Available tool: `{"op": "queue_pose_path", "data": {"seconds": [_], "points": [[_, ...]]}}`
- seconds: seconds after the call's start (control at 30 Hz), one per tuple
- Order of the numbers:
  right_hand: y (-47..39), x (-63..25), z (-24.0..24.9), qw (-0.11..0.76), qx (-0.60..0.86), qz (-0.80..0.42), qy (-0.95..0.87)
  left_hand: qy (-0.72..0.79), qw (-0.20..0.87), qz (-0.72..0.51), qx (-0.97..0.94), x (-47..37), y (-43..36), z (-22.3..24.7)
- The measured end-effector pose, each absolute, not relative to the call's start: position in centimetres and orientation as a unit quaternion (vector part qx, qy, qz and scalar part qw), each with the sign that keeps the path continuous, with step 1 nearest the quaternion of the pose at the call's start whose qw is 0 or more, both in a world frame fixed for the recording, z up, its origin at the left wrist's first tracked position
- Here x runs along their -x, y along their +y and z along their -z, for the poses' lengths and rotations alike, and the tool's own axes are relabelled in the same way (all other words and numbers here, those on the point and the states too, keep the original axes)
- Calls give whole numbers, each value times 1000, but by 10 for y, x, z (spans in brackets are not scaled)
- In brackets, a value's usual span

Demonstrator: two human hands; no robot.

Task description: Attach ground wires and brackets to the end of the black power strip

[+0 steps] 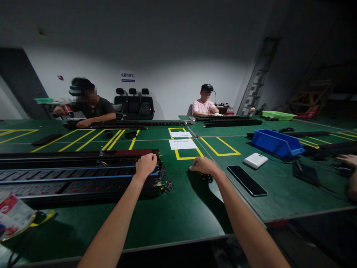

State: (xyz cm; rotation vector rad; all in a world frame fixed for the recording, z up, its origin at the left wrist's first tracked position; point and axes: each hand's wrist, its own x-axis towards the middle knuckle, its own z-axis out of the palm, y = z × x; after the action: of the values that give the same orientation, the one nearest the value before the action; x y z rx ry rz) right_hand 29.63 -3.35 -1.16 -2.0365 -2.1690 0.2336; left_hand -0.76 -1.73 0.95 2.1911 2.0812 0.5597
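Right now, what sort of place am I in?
Probably an assembly workshop: a green worktable marked with yellow lines, long black strips with exposed wires, and a blue bin.

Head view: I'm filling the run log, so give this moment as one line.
left hand: at right end of strips, grip hidden | right hand: by black part, grip unclear | phone: right of right hand

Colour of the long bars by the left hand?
The bars are mostly black, with some red and blue; head view.
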Motion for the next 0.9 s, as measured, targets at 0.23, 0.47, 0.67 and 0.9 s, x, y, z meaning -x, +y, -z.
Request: {"op": "queue_pose_path", "data": {"seconds": [0.23, 0.47, 0.67, 0.9], "points": [[-32, -290, 17, 86, 661, -97, -739, 675, 27, -187, -714, 8, -17, -9], [-27, -285, 24, 174, 617, -96, -761, 669, 30, -190, -718, 9, -17, -7], [-15, -271, 36, 377, 514, -203, -744, 675, 30, -185, -714, 8, -16, -7], [-21, -249, 35, 471, 430, -453, -623, 670, 35, -190, -717, 9, -15, -6]]}}
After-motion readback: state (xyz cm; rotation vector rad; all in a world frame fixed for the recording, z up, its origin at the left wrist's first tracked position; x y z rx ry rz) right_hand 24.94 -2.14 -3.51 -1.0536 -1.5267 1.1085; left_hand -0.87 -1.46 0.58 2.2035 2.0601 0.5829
